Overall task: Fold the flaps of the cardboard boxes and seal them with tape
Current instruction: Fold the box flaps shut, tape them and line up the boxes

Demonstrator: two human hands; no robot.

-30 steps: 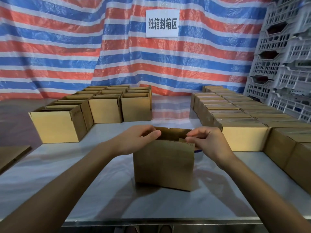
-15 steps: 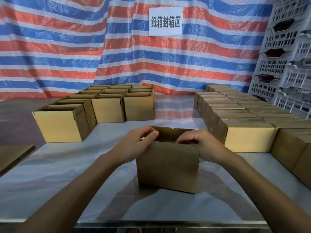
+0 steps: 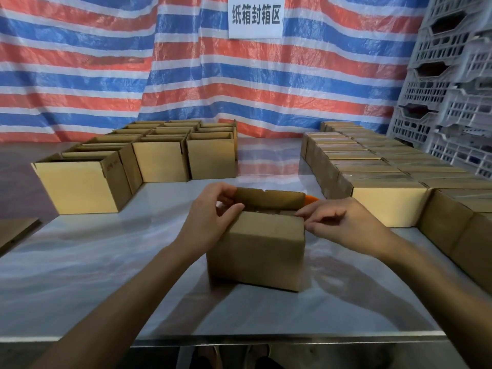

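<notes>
Left hand [image 3: 210, 222] and right hand [image 3: 343, 225] gripped a small brown cardboard box [image 3: 258, 251], flaps [image 3: 269, 199] half-folded, untaped; open tan cardboard boxes [image 3: 80, 187] waited.

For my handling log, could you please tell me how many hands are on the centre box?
2. The left hand grips the box at its top left edge; the right hand pinches its top right corner.

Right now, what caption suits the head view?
Left hand and right hand fold flaps of a cardboard box on the table.
</notes>
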